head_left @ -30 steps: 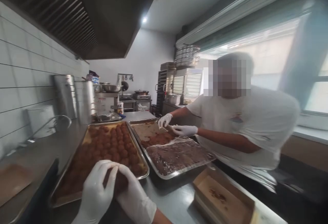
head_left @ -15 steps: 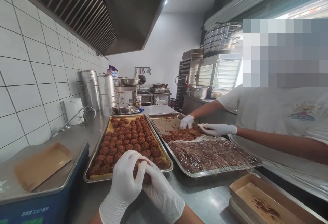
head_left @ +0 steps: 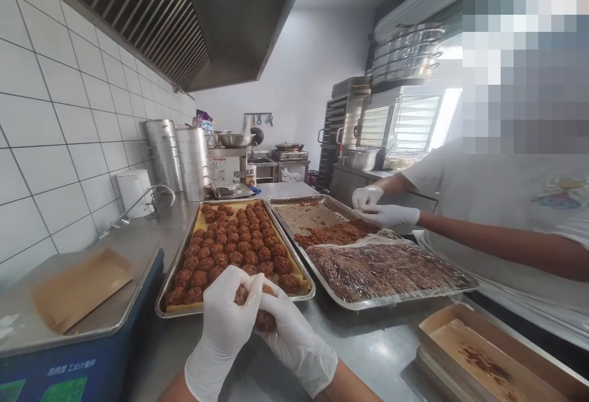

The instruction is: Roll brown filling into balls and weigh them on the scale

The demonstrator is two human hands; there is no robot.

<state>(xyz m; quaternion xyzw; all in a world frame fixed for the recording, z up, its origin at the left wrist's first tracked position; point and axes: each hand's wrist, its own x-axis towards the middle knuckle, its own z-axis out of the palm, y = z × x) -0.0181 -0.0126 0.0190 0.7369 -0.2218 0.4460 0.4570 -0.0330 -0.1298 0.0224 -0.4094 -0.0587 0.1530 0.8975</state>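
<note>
Gloved fingers of the left hand [head_left: 229, 316] and right hand [head_left: 294, 340] curl around a brown meatball [head_left: 263, 319], cupped between both palms just in front of the near edge of the meatball tray [head_left: 162, 294]. The step in hand appears to be rolling the ball round. The next move likely calls for a free spot at that tray's near edge. Right of the tray lies a mince tray [head_left: 350, 304], where a co-worker's gloved hands [head_left: 381, 210] work.

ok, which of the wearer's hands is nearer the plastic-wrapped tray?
Right. The right hand cups the meatball from the side toward the plastic-wrapped tray; the left hand sits farther over, in front of the tray of meatballs.
</note>
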